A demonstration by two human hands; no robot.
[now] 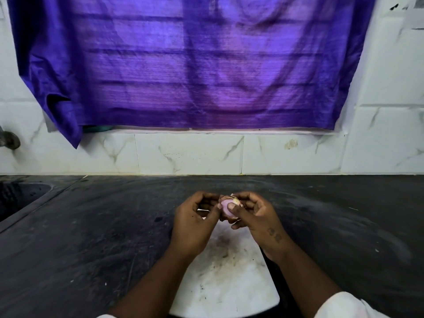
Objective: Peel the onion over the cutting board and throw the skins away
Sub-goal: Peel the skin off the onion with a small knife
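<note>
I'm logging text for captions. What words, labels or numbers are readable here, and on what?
No text can be read.
Right hand: a small dark mark near the wrist, too blurred to read.
Onion, cutting board, purple cloth, wall tiles: no writing.

I see both hands raised over white cutting board [226, 278], onion [227, 208] pinched between them. Right hand [257, 216] cups onion, thumb pressed on pale pink peeled face. Left hand [195, 222] fingertips at onion's left edge, papery skin [236, 199] lifting at top. Board stained, lying on dark tabletop [91, 237]. Sink [16, 198] far left, purple curtain [183, 65] above tiled wall.
</note>
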